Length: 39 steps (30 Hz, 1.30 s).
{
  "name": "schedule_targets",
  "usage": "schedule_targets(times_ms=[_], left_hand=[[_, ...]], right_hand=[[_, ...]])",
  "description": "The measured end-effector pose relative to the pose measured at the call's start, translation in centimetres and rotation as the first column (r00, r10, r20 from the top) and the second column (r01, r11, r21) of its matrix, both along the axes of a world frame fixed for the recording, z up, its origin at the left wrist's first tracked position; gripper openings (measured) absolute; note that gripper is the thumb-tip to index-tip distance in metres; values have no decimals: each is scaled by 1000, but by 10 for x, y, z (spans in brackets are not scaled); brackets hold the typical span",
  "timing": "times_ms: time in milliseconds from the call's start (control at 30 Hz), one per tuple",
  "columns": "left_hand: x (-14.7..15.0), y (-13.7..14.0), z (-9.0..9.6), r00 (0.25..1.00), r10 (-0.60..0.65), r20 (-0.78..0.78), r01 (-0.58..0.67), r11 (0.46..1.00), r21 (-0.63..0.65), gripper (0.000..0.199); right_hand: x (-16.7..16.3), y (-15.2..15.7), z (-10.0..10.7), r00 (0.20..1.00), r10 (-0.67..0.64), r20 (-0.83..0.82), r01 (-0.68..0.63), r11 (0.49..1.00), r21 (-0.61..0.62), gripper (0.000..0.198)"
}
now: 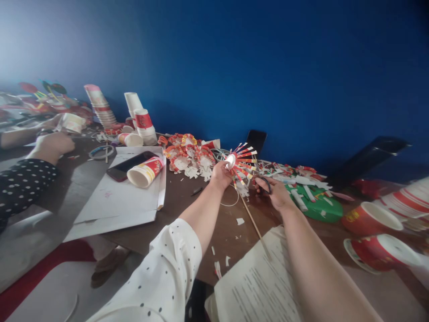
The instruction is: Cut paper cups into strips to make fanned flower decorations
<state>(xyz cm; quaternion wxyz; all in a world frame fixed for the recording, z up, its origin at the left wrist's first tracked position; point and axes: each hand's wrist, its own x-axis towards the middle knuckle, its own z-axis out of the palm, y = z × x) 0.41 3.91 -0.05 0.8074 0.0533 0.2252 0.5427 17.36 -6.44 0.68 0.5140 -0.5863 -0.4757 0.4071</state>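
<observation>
My left hand (221,175) is closed on a paper cup (231,161) whose wall is cut into red, white and yellow strips that fan outward. Just right of those strips, my right hand (275,192) grips a pair of dark-handled scissors (267,184); the blades are hard to make out against the clutter. A thin wooden stick (251,214) slants below the hands, its lower end over a printed sheet (258,277). Paper scraps (240,221) lie on the brown table beneath.
Cut paper cups (191,156) are heaped behind my left hand. Leftward are a phone (117,170), a cup (145,172) on a white board (130,205), and cup stacks (100,107). A co-worker's hands (53,145) hold a cup. Scraps cover a green lid-like piece (321,208); red cups (368,219) stand rightward.
</observation>
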Motion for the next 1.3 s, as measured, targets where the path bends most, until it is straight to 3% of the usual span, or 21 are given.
schedule_targets(times_ms=[100,200,367,600,867,1300], left_hand=[[0,2,-1,999,-39,-24,41,997,62,7],[0,2,0,999,-37,-16,38,998,41,7],[-1,-1,2,998,-25,57,24,999,27,8],[-2,-3,3,994,-23,108,21,1000,23,10],[3,1,-2,998,-51,34,49,997,59,10],[5,-1,0,999,-38,-2,38,997,69,16]], right_hand=[[1,1,1,999,-51,11,50,998,35,39],[3,2,0,998,-55,6,55,997,53,39],[4,2,-5,999,-19,-34,18,1000,-9,36],[4,3,-7,989,65,131,-62,998,-29,38],[1,2,-3,1000,-9,7,9,1000,11,38],[1,3,-1,996,-68,51,65,995,70,41]])
